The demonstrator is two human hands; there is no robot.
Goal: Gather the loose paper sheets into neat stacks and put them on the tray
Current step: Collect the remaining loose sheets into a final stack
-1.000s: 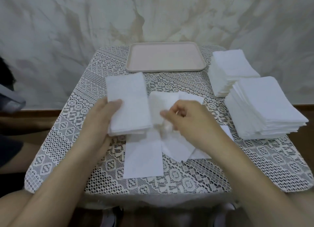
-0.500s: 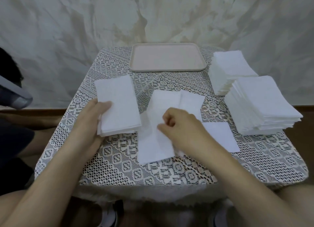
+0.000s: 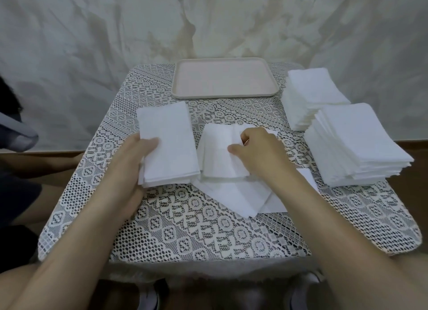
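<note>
The curled fingers [image 3: 249,136] of the right hand [image 3: 261,152] are closed narrowly on a small bundle of sheets [image 3: 217,152] at the middle of the desk [image 3: 208,238], with the thumb laid on the top sheet. Whether the bundle is lifted clear of the paper beneath cannot be told. A gathered stack [image 3: 170,143] is gripped by the left hand [image 3: 134,161] just beside it, thumb pressed on top; the fingers under that stack are hidden by the paper.

Loose sheets [image 3: 234,197] are spread flat below the bundle, overlapping at odd angles, and are partly covered by the right wrist and forearm, so their number cannot be counted. One more sheet [image 3: 306,174] is seen at the right of the forearm.

The pale pink tray [image 3: 224,82] is set at the far edge of the desk, well apart from both hands. Two tall white stacks are placed at the right side, a far stack [image 3: 312,94] near the tray and a near stack [image 3: 356,145] touching it in front.

The desk is covered by a lace cloth [image 3: 347,217]. A creased pale backdrop [image 3: 92,43] is hung behind. At the left edge a second person's arm [image 3: 51,161] is cut off by the frame. Shoes [image 3: 150,295] are glimpsed under the desk.
</note>
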